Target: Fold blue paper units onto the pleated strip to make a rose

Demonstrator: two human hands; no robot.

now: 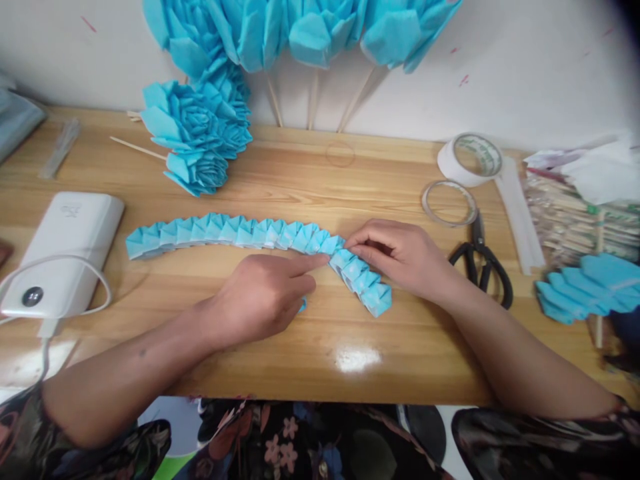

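A long strip of pleated light-blue paper [240,230] lies across the wooden table, bending down toward me at its right end. At that bend, the thumb and forefinger of my right hand [405,253] are closed in a pinch on its upper edge. My left hand [265,290] comes in from below; its forefinger presses on the strip close to the right fingertips. Its other fingers are curled, and a scrap of blue paper [303,305] peeks out beneath them, mostly hidden.
Blue paper flowers [195,127] on sticks stand and lie at the back. At left sits a white power bank [65,247] with a cable. To the right are tape rolls [470,160], black-handled scissors [483,260], bundled sticks [565,213] and another pleated blue paper [590,287].
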